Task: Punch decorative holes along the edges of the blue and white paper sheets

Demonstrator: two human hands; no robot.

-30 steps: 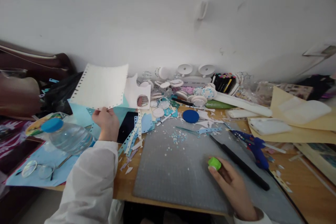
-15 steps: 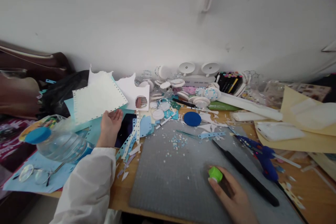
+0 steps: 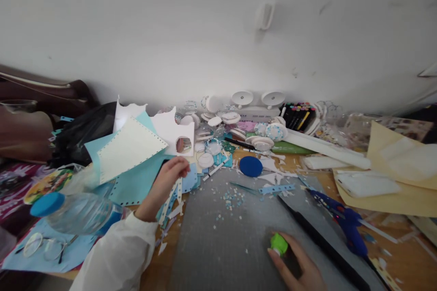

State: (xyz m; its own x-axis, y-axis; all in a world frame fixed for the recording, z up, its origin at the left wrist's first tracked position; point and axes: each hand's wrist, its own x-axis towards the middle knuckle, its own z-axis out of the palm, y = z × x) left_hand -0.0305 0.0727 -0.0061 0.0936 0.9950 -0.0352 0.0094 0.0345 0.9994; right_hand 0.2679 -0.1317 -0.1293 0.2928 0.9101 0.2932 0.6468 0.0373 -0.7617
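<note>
My left hand hovers over paper scraps left of the cutting mat, its fingers loosely bent and nothing visible in them. To its left lies a cream sheet with small holes punched along its edges. Under that rest turquoise sheets, one also punched along its rim. A small bright green craft punch with a white part is between the thumb and fingers of my right hand, low over the grey cutting mat. Tiny white and blue paper bits are scattered on the mat.
A water bottle lies on its side at left, near eyeglasses. Tweezers, a blue disc, a black-handled tool and a blue glue gun lie at right. White round pieces and markers line the wall.
My left hand has let go of the cream sheet, which now lies on the turquoise paper, and has moved right toward the mat. My right hand keeps the green punch in nearly the same place.
</note>
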